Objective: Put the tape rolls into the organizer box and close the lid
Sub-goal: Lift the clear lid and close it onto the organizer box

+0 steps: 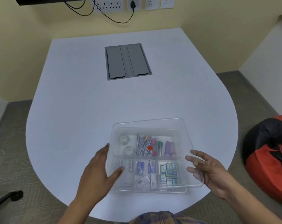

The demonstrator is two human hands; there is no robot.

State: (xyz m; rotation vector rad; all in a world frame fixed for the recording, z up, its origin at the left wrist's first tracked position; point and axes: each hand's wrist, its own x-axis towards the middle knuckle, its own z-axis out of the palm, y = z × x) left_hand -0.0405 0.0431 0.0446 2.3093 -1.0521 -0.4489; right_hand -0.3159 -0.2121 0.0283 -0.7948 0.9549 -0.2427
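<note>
A clear plastic organizer box [183,190] sits near the table's front edge. Two clear tape rolls [124,139] lie in its back-left compartment, one behind the other. A transparent lid [153,125] is held over the box, tilted and shifted slightly to the right. My left hand [101,168] grips the lid's left edge, thumb on top and fingers beneath. My right hand [206,168] holds the lid's right edge with fingers under it. Pens, markers, staple boxes and small packets fill the other compartments.
The white rounded table [82,101] has a grey cable hatch [127,61] set into its far middle. A red and black bag [269,152] lies on the floor to the right. Wall sockets with black cables are behind the table.
</note>
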